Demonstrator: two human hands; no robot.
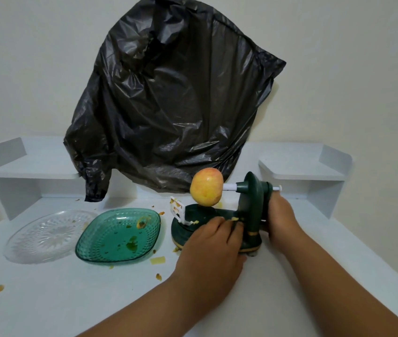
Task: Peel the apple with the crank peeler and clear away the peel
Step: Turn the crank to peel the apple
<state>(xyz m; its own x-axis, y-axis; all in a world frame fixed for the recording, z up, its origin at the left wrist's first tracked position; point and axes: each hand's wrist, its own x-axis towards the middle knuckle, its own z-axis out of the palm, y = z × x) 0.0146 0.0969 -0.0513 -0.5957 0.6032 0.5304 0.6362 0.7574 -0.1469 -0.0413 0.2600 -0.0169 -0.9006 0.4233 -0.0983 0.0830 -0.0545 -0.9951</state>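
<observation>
Apple [206, 187] spiked on crank peeler [249, 210], shaft running 3–9 o'clock. Right hand [282, 218] curled round crank at 3; left hand [211, 249] steadies base, fingers relaxed.

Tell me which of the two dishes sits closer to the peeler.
The green dish, just left of the peeler's base. The clear glass plate lies farther left, beyond it.

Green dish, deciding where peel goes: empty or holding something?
Nearly empty: the green dish holds only a few small peel scraps and specks.
</observation>
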